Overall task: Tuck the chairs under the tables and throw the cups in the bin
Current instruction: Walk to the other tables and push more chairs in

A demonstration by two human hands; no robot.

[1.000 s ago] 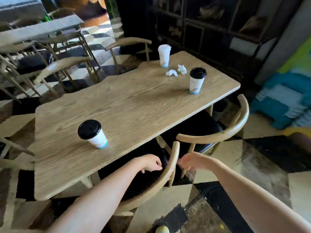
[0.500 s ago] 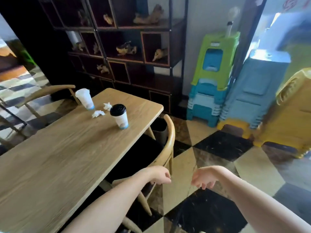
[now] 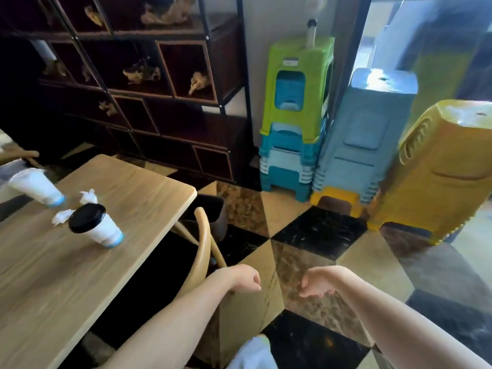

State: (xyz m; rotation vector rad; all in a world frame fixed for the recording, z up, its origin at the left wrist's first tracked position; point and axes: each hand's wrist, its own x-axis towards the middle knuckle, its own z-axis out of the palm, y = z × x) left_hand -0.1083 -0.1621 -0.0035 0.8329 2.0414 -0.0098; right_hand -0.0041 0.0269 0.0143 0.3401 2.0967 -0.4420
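Observation:
A wooden table (image 3: 138,187) fills the left. On it stand a white paper cup with a black lid (image 3: 97,230) and, farther back, a white cup without a lid (image 3: 37,189). A wooden chair with a curved back (image 3: 202,249) sits pushed in at the table's right side. Beyond it a dark brown bin (image 3: 213,209) stands on the floor by the table's corner. My left hand (image 3: 246,280) hovers just right of the chair's back with fingers curled down, holding nothing. My right hand (image 3: 316,284) hangs beside it over the floor, loosely curled and empty.
Two crumpled tissues (image 3: 87,197) lie between the cups. A dark shelf unit (image 3: 159,102) lines the back wall. Stacks of plastic stools, green and teal (image 3: 292,115), blue (image 3: 364,134) and yellow (image 3: 439,169), stand at the right. Checkered floor (image 3: 319,230) lies ahead.
My view has swung right along the table, away from the near chair and the third cup. Both hands have left the first chair's back and now hover by the second chair.

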